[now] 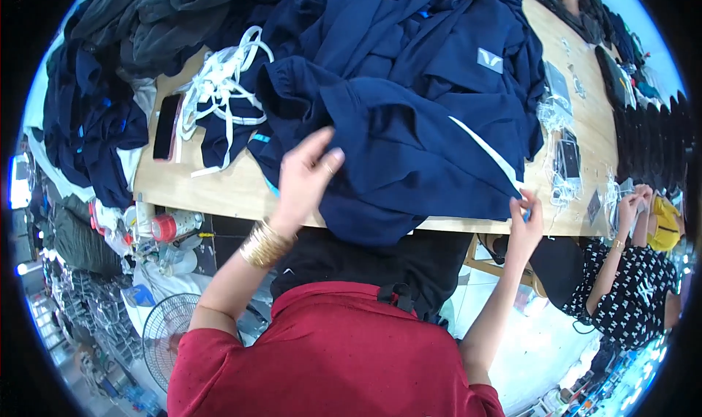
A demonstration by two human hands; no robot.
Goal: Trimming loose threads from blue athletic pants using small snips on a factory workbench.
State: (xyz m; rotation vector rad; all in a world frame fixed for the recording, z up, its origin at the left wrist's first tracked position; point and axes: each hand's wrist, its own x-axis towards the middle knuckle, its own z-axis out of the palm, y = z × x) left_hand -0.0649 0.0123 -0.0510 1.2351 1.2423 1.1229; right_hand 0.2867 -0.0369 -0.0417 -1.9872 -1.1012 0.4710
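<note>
Landmark: navy garment. Worktop (208,196), pale wood, beneath the garment and visible on both sides of it. Navy clothes heap (461,40), large, directly behind the garment and touching it. Dark grey clothes heap (172,18), beyond the garment to its left. Navy garment (413,143) itself: spread at the worktop's near edge, gathered opening at its left end, part of it draping over the edge. Fan (164,333), below and left of the garment. White cords (228,77), tangled, just left of the garment. Left hand (303,179) at the garment's left part, thumb and fingers parted, nothing seen gripped; contact cannot be told. Right hand (527,225) pinching the garment's right-hand corner. Phone (167,127), dark-screened, lying left of the garment, past the cords.
</note>
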